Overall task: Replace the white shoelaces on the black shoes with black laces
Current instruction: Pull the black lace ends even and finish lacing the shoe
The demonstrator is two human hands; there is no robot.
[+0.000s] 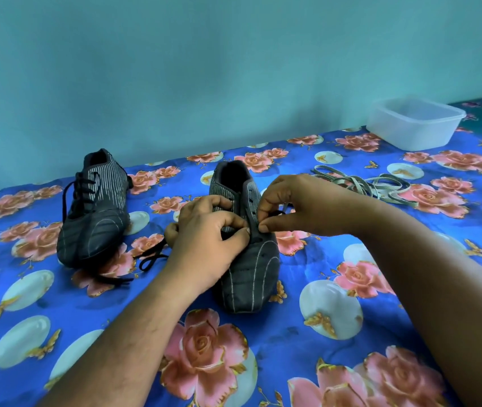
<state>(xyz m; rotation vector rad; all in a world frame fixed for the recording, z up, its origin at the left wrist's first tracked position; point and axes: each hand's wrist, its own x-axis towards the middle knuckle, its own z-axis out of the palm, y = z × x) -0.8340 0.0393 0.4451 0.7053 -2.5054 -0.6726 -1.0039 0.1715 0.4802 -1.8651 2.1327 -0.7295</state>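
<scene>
A teal wall (234, 69) rises behind a surface spread with a blue cloth (322, 289) printed with pink roses and pale ovals; whether a bed or a desk lies under it cannot be told. At the far right on the cloth stands a clear plastic tub (416, 123). The left shoe (95, 210), black with thin pale stripes, sits apart on the left, black laces already through its eyelets and trailing onto the cloth. The right shoe (248, 259) lies in the middle, toe toward the person, and both hands work at its eyelets. The left hand (207, 239) curls over the shoe's left side, fingers bent on the upper and thumb at the eyelet row; what it grips is hidden. The right hand (298, 207) pinches a black lace (276, 213) just above the eyelets. The lace's other end (151, 257) loops on the cloth left of the hands. The white laces (366, 186) lie in a loose heap behind the right hand, partly hidden by it.
</scene>
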